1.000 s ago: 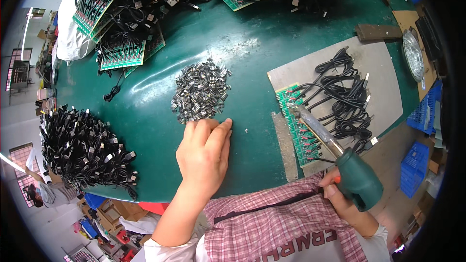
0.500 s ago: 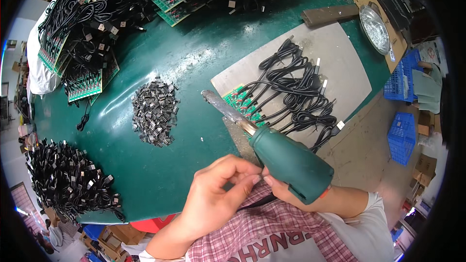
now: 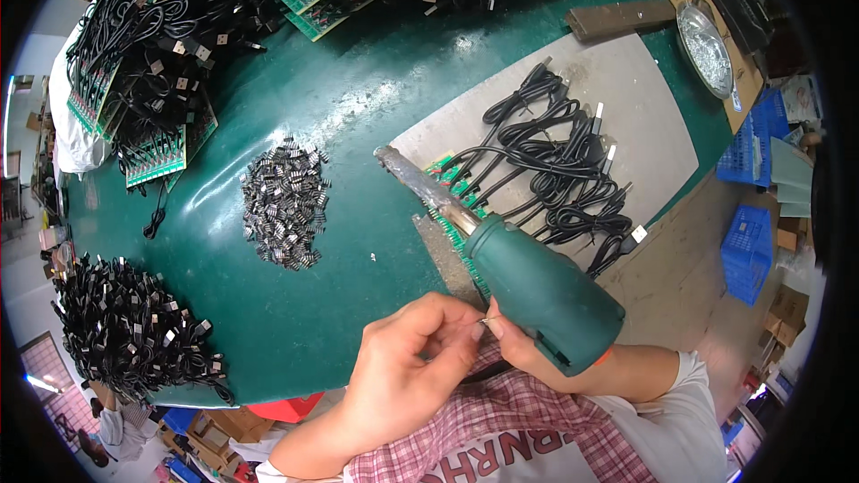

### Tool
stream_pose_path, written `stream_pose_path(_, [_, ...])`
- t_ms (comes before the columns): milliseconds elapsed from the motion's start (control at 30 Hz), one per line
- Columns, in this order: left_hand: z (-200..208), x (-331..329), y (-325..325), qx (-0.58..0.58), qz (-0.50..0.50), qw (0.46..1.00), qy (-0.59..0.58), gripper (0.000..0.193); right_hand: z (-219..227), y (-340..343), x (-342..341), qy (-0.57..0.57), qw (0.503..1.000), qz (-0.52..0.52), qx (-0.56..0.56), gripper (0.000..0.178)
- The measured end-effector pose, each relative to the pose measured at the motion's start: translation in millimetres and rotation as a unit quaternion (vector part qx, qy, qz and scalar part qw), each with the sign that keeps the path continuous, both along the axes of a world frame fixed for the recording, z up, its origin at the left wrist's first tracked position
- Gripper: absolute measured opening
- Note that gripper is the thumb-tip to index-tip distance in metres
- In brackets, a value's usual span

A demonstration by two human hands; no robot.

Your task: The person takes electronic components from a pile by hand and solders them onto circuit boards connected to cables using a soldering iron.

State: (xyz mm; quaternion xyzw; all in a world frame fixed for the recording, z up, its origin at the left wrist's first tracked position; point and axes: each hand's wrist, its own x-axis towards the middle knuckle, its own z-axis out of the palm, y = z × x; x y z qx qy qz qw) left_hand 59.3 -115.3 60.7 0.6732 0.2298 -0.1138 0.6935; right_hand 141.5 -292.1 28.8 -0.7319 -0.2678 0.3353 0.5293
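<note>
My left hand (image 3: pixel 412 349) is closed in a pinch, its thumb and forefinger meeting the right fingertips. Between them is something tiny and pale that I cannot make out. My right hand (image 3: pixel 517 345) is mostly hidden under a green soldering gun (image 3: pixel 546 295), which it appears to grip while its thumb and finger pinch at the same spot. The gun's thick, dark metal tip (image 3: pixel 425 188) points up and left, over the edge of a green circuit board (image 3: pixel 452 181). Black bundled cables (image 3: pixel 546 156) run from that board across a grey sheet (image 3: pixel 653 134).
Small black-and-silver connectors (image 3: pixel 286 206) lie heaped mid-table on the green tabletop (image 3: pixel 358 295). Black USB cables (image 3: pixel 134 331) pile up at near left; more boards with cables (image 3: pixel 161 63) are stacked at far left. At far right are a brown bar (image 3: pixel 622 20) and a metal dish (image 3: pixel 705 49).
The whole view has shifted slightly. My hands stay together in the same pinch, with the fingertips a little differently set. The soldering gun keeps nearly the same pose.
</note>
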Motion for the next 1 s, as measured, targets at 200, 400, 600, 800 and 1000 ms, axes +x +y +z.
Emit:
stream_pose_path(200, [-1.8,27.8,17.0,0.027,0.059,0.993,0.101,0.008,21.1,-8.5,6.4,0.091,0.995,-0.034,-0.034,0.034])
stream_pose_path(400, [-26.8,57.1,31.9,0.027,0.079,0.988,0.129,0.016,12.2,-49.5,-5.0,0.079,0.991,-0.057,-0.092,0.028])
stream_pose_path(600, [-24.4,60.4,35.6,0.048,0.052,0.987,0.146,0.018,-1.3,-69.9,-8.9,-0.158,0.970,0.066,-0.172,0.029])
stream_pose_path(800, [-24.1,60.9,34.6,0.039,0.059,0.986,0.152,0.017,-4.3,-71.9,-9.2,-0.098,0.988,0.028,-0.115,0.016])
stream_pose_path(1000, [-24.7,61.2,33.5,0.048,0.059,0.986,0.151,0.018,-7.6,-63.6,-9.6,-0.172,0.981,0.010,-0.094,0.010])
